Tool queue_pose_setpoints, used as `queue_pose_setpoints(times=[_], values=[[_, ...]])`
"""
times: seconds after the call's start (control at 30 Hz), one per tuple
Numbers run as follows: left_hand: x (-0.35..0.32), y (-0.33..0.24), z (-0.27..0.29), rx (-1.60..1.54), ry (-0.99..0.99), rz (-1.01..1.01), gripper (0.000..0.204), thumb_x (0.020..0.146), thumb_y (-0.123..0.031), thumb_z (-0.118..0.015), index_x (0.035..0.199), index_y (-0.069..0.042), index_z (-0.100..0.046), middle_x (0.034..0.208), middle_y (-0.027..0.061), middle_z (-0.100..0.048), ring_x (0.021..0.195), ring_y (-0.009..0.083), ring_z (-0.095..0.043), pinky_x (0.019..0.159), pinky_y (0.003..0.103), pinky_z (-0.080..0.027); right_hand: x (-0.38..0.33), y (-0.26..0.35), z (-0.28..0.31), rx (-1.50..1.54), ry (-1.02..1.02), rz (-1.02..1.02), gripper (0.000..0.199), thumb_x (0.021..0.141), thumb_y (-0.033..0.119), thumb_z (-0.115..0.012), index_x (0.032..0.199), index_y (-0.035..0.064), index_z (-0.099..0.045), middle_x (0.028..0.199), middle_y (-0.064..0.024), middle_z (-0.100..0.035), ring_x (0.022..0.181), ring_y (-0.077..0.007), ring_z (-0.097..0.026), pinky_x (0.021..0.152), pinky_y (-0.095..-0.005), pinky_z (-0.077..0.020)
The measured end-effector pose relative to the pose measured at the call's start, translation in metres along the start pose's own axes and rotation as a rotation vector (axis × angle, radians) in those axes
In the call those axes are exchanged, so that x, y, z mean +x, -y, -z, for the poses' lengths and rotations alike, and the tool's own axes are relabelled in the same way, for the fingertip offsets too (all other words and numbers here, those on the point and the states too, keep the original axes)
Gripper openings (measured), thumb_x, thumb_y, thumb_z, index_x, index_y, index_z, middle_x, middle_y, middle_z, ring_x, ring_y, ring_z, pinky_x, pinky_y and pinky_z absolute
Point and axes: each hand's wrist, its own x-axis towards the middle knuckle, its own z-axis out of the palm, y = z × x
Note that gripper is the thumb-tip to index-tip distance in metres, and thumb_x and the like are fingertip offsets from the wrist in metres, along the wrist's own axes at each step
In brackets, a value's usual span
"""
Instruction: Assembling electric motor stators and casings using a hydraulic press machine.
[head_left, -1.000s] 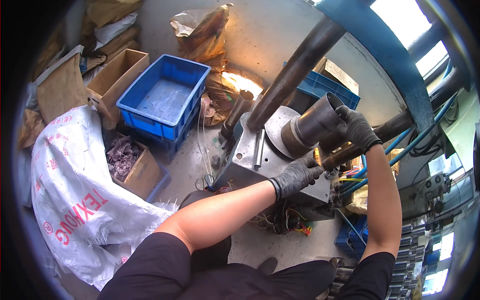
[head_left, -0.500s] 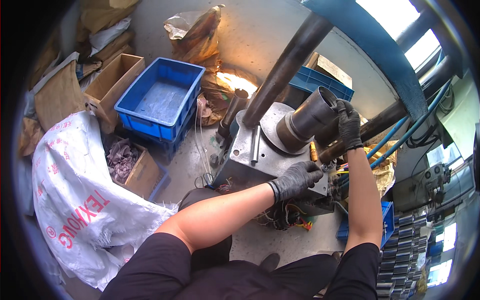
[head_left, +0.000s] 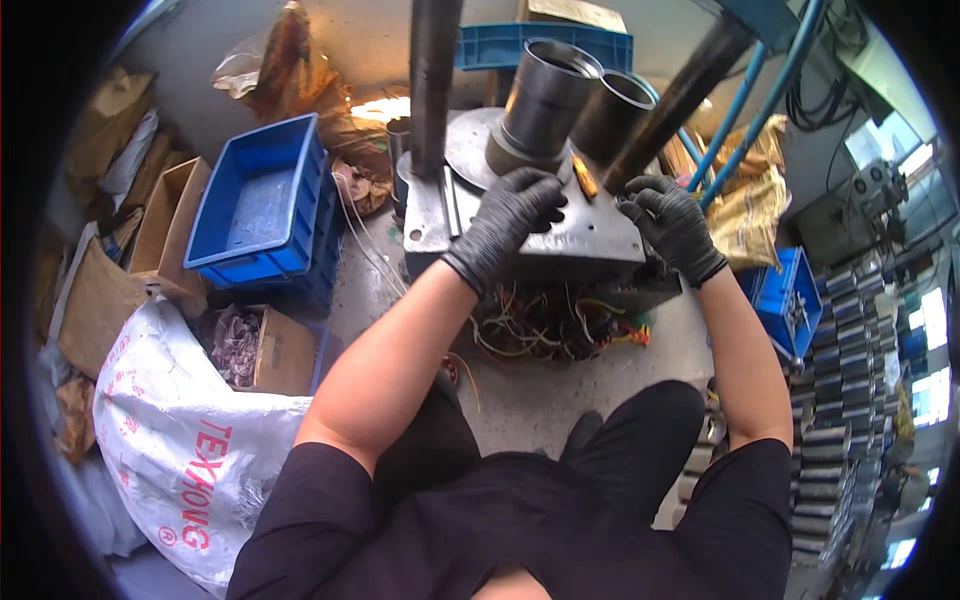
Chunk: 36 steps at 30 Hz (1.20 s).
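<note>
A dark metal cylinder (head_left: 545, 100) stands upright on a round plate (head_left: 470, 140) on top of a grey metal machine block (head_left: 590, 235). My left hand (head_left: 512, 215), in a dark grey glove, is over the block just in front of the cylinder's base. Its fingers are loosely bent and slightly apart, with nothing seen in them. My right hand (head_left: 672, 225), gloved too, is at the block's right edge beside a slanting column. Its fingers are curled together, and what they close on is hidden. A yellow-orange handled piece (head_left: 584, 177) lies between the hands, right of the cylinder.
Thick steel columns (head_left: 432, 90) rise from the block. A second dark tube (head_left: 612, 112) stands behind the cylinder. Loose wires (head_left: 545, 325) hang below. Blue crates (head_left: 258, 200) and a white sack (head_left: 190, 430) are on the left; stacked metal cylinders (head_left: 840, 400) and a small blue bin (head_left: 790, 300) are on the right.
My right hand has left the cylinder's top rim and come down to the block's right edge. My left hand has moved closer to the cylinder's base. The head view has shifted.
</note>
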Motion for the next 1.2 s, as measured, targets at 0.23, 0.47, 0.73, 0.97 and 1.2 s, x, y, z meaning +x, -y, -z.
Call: queue_pose_setpoints(times=[0.23, 0.47, 0.73, 0.97, 1.2], values=[[-0.003, 0.019, -0.014, 0.178, -0.012, 0.064, 0.036, 0.106, -0.032, -0.065, 0.132, -0.008, -0.067, 0.116, 0.0082, -0.077, 0.104, 0.0195, -0.074, 0.089, 0.035, -0.057, -0.329, -0.045, -0.011, 0.314, 0.025, -0.986, 0.034, 0.101, 0.033, -0.072, 0.107, -0.0007, -0.075, 0.099, -0.0143, -0.077, 0.089, -0.0236, -0.071, 0.087, -0.0384, -0.0555], [-0.027, 0.082, -0.019, 0.752, 0.141, -0.065, 0.028, 0.104, -0.021, -0.066, 0.122, 0.000, -0.071, 0.107, 0.0085, -0.074, 0.098, 0.0142, -0.065, 0.092, 0.031, -0.053, -0.643, 0.076, -0.056, 0.450, -0.287, -1.610, 0.027, 0.097, 0.021, -0.072, 0.111, -0.0026, -0.074, 0.092, -0.0112, -0.077, 0.078, -0.0185, -0.070, 0.076, -0.0355, -0.0581], [-0.082, 0.251, 0.009, 1.175, 0.613, 0.345, 0.037, 0.100, -0.027, -0.071, 0.126, 0.000, -0.071, 0.120, 0.0159, -0.077, 0.108, 0.0273, -0.073, 0.093, 0.038, -0.057, -0.629, 0.140, -0.007, 0.272, -0.807, -1.616, 0.014, 0.100, 0.013, -0.071, 0.110, 0.0032, -0.075, 0.081, 0.0002, -0.068, 0.071, -0.0079, -0.059, 0.064, -0.0268, -0.0492], [-0.170, 0.405, 0.137, 1.920, 0.370, 0.717, 0.072, 0.092, -0.059, -0.061, 0.142, -0.008, -0.066, 0.149, 0.0192, -0.063, 0.136, 0.0371, -0.060, 0.113, 0.044, -0.047, -0.314, 0.112, 0.134, 0.060, -0.282, -0.349, 0.025, 0.087, 0.006, -0.072, 0.112, 0.0065, -0.072, 0.093, -0.0137, -0.067, 0.084, -0.0360, -0.065, 0.074, -0.0472, -0.0527], [-0.184, 0.416, 0.129, 1.848, 0.289, 0.996, 0.105, 0.091, -0.063, -0.054, 0.172, -0.010, -0.012, 0.179, 0.0164, -0.015, 0.164, 0.0405, -0.014, 0.132, 0.051, -0.015, -0.229, 0.039, 0.007, 0.196, 0.211, -0.221, 0.027, 0.091, 0.020, -0.072, 0.114, 0.0058, -0.073, 0.098, -0.0163, -0.070, 0.096, -0.0378, -0.068, 0.084, -0.0498, -0.0545]])
